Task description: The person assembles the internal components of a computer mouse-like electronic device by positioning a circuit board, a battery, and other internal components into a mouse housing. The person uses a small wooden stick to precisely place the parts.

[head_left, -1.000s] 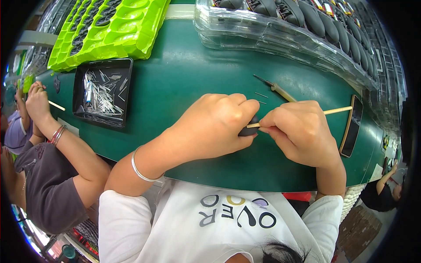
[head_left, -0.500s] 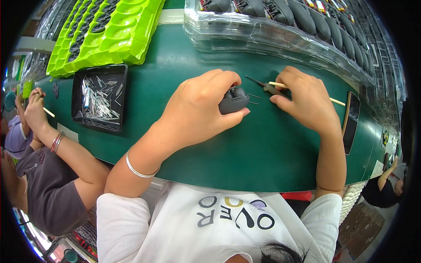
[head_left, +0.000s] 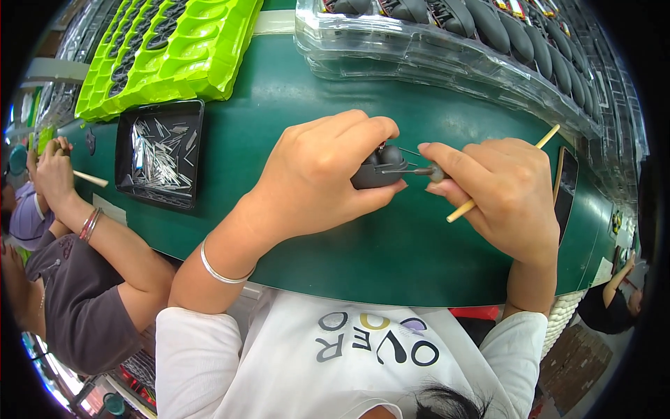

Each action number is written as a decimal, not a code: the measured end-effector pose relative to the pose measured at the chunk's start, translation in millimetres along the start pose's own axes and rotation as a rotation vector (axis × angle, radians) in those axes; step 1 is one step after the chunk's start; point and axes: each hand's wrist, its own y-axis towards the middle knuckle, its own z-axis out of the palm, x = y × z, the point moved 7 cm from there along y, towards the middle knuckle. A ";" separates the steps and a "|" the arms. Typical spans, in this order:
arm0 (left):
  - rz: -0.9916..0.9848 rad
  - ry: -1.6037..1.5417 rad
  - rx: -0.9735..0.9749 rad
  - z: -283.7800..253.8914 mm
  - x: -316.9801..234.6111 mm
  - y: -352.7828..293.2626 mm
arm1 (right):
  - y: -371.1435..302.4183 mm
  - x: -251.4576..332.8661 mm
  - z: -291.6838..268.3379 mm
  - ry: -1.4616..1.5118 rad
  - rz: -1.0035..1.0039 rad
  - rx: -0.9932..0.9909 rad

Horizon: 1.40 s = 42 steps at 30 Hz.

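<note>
Between the fingers and thumb of my left hand point(head_left: 321, 167) is a dark grey rounded plastic housing point(head_left: 377, 177), partly covered by the fingers. Thin metal pins point(head_left: 410, 153) stick out of its right side. My right hand point(head_left: 499, 188) pinches a thin-tipped hand tool point(head_left: 434, 172) with a grey grip, its metal tip pointing left at the housing's side; whether it touches a pin is too small to tell. A pale wooden stick point(head_left: 461, 211) also passes through the right hand, one end below the palm and the other beyond the knuckles.
A black tray point(head_left: 195, 157) of loose metal pins lies left, below a bright green moulded tray point(head_left: 209, 77) with dark parts. Stacked clear plastic trays point(head_left: 391, 59) hold more grey housings at the back. A phone point(head_left: 567, 185) rests at right. A co-worker's arm point(head_left: 115, 248) is at left.
My right hand has turned and swung the tool from pointing up-left to level against the housing. The wooden stick has tilted with it. My left hand has shifted slightly right.
</note>
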 end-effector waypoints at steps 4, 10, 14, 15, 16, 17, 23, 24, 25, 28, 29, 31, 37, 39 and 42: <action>0.026 0.027 0.024 3.4 -1.8 -0.4 | -2.4 1.5 2.4 -0.039 0.010 0.007; 0.032 0.055 0.041 6.7 -2.0 -1.9 | -4.1 3.7 3.0 -0.071 0.011 -0.012; 0.035 0.064 0.050 7.6 -2.1 -2.4 | -4.4 2.6 5.0 -0.054 0.029 0.032; 0.033 0.067 0.055 7.7 -1.9 -2.2 | -4.3 2.4 5.1 -0.044 0.025 0.026; 0.030 0.069 0.061 7.8 -1.7 -2.1 | -4.3 2.1 5.4 -0.043 0.027 0.025; 0.031 0.068 0.063 7.8 -1.9 -2.0 | -4.2 2.0 6.1 -0.039 0.030 0.029; 0.009 0.051 0.082 10.5 0.5 -2.8 | -4.4 4.1 8.0 -0.025 -0.001 0.010; 0.004 0.043 0.091 11.1 0.5 -3.3 | -4.5 4.6 8.6 -0.017 -0.007 0.016; 0.000 0.035 0.100 11.8 0.5 -3.7 | -4.2 4.8 8.7 -0.016 -0.007 0.015; 0.000 0.061 0.131 14.6 1.1 -5.7 | -3.7 6.3 10.0 -0.019 -0.010 0.022; 0.002 0.061 0.132 15.0 0.6 -6.2 | -3.8 6.8 11.3 -0.013 -0.011 0.032; -0.044 0.056 0.159 16.2 3.0 -7.4 | -4.9 7.1 12.8 -0.006 -0.013 0.039; -0.036 0.063 0.171 18.8 5.3 -10.2 | -6.1 6.2 20.7 -0.019 -0.013 0.081; -0.058 0.068 0.186 18.2 5.5 -7.9 | -5.3 4.6 18.6 -0.001 -0.004 0.044; -0.100 0.072 0.194 17.6 3.1 -4.4 | -0.9 -5.5 9.8 0.034 -0.013 0.048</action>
